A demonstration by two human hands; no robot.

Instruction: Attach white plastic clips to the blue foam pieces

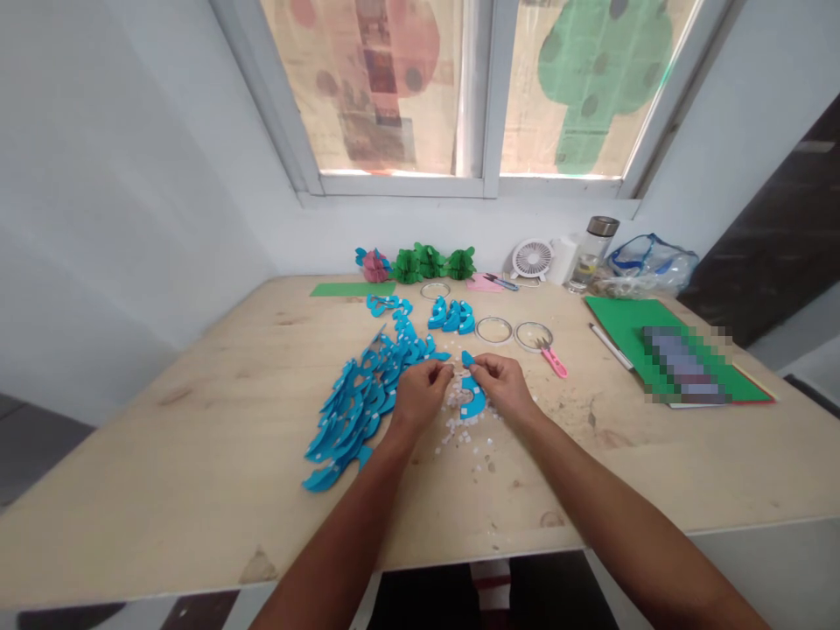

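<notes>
My left fingers (442, 371) are bunched up with thumb and fingertips pressed together, and honestly I can't tell if there's anything tiny between them. My right fingers (483, 367) are pinching a blue paper piece (467, 358), with just its tip poking out past them. A curved blue cutout (476, 399) sits right below on the worktop (229, 411), ringed by white bits (452, 435); can't tell if it's one with the pinched bit. Big overlapping pile of blue shapes (354, 405) by my left hand, and small blue stacks (451, 317) up ahead. Pink snips (555, 360) lie to the right, their tips over one of the rings. Farther back: green paper puffs (428, 262), a little fan (532, 259) and a bottle (587, 259), all below a window (491, 96).
</notes>
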